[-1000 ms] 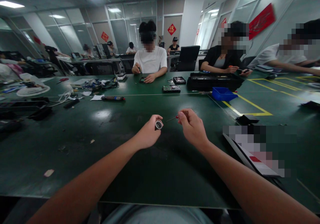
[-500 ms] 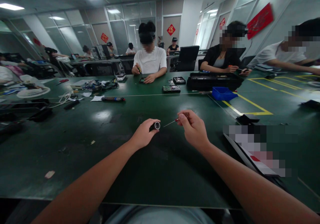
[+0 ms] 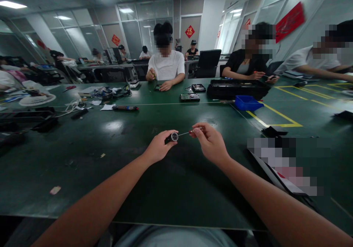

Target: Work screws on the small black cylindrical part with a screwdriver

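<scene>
My left hand is closed around a small black cylinder with a silver round end, held just above the green table. My right hand pinches a thin screwdriver with a red handle. The metal tip of the screwdriver reaches the silver end of the cylinder. Both hands are near the table's middle, a short way apart.
A blue bin and a long black tray sit at the far right, with yellow tape lines beside them. A flat device lies near my right forearm. Cables, tools and paper scraps lie at the far left. Several other people work across the table.
The screwdriver tip has moved left until it meets the cylinder's silver end. My left hand has turned the cylinder so that its end faces the right hand.
</scene>
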### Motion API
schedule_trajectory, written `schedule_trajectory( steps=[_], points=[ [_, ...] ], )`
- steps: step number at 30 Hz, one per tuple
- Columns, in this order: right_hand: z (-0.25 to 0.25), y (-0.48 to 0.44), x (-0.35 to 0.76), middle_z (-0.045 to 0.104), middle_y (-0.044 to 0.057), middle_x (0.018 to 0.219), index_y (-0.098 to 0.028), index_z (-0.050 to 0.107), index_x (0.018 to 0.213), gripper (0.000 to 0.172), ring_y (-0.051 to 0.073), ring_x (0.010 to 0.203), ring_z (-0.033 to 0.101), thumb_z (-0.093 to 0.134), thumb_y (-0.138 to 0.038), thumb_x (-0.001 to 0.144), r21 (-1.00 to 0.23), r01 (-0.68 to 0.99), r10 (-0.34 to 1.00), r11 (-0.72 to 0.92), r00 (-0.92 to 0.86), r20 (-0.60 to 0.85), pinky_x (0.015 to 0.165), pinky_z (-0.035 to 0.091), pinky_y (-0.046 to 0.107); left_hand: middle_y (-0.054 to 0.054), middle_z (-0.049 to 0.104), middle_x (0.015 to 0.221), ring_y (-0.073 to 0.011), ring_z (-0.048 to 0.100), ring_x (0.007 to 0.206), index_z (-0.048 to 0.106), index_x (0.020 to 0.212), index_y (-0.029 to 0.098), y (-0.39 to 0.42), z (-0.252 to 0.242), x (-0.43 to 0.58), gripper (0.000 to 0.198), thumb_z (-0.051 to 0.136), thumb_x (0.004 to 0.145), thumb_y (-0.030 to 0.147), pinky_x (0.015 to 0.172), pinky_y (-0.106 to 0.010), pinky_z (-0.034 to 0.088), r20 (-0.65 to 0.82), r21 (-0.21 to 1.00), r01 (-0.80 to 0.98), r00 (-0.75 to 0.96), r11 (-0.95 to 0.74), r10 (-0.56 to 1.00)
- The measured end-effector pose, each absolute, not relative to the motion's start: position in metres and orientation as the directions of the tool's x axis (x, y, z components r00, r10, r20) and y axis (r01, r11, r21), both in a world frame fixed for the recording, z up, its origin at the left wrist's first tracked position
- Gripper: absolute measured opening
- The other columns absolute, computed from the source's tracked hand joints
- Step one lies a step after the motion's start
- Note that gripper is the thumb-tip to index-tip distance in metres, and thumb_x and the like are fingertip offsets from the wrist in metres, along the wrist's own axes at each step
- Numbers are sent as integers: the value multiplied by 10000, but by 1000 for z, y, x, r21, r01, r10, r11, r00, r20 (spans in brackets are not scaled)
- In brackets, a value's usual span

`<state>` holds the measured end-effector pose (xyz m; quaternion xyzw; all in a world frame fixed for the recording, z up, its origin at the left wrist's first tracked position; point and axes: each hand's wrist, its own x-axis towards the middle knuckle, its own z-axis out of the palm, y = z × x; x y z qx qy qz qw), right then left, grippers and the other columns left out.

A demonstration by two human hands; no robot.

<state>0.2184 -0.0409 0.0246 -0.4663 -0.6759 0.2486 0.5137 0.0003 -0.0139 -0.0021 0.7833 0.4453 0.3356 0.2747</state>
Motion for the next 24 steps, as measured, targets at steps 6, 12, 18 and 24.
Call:
schedule_trajectory(
  steps=[6, 12, 18, 24],
  points=[
    [30, -43, 221, 597, -15, 537, -211, 594, 650, 421, 131, 473, 515, 578, -546, 905, -682, 624, 867, 381, 16, 498, 493, 358, 272, -70, 611, 1338, -249, 541, 1262, 588, 1315, 221, -13, -2, 0, 434, 661, 887, 242, 1120, -428, 382, 286, 719, 530, 366, -451, 886],
    [31, -44, 220, 559, -26, 516, -217, 577, 619, 415, 119, 464, 479, 616, -541, 877, -637, 651, 843, 413, -10, 537, 478, 337, 260, -56, 639, 1282, -238, 562, 1213, 609, 1289, 241, -12, -3, -3, 406, 672, 889, 268, 1094, -424, 397, 303, 690, 528, 410, -495, 860],
    [33, -45, 222, 735, 37, 795, -219, 692, 903, 234, 193, 698, 668, 628, -445, 895, -635, 600, 838, 487, -116, 534, 634, 496, 319, -61, 634, 1284, -240, 562, 1210, 601, 1298, 245, -13, -3, -4, 408, 659, 895, 268, 1091, -429, 396, 302, 692, 526, 411, -494, 860],
    [35, -48, 223, 735, 59, 940, -225, 677, 996, 154, 214, 852, 689, 556, -285, 923, -608, 543, 795, 579, -214, 567, 775, 530, 371, -59, 638, 1266, -242, 569, 1189, 605, 1295, 245, -14, -1, -3, 404, 655, 895, 268, 1067, -422, 409, 296, 695, 524, 415, -492, 860]
  ],
)
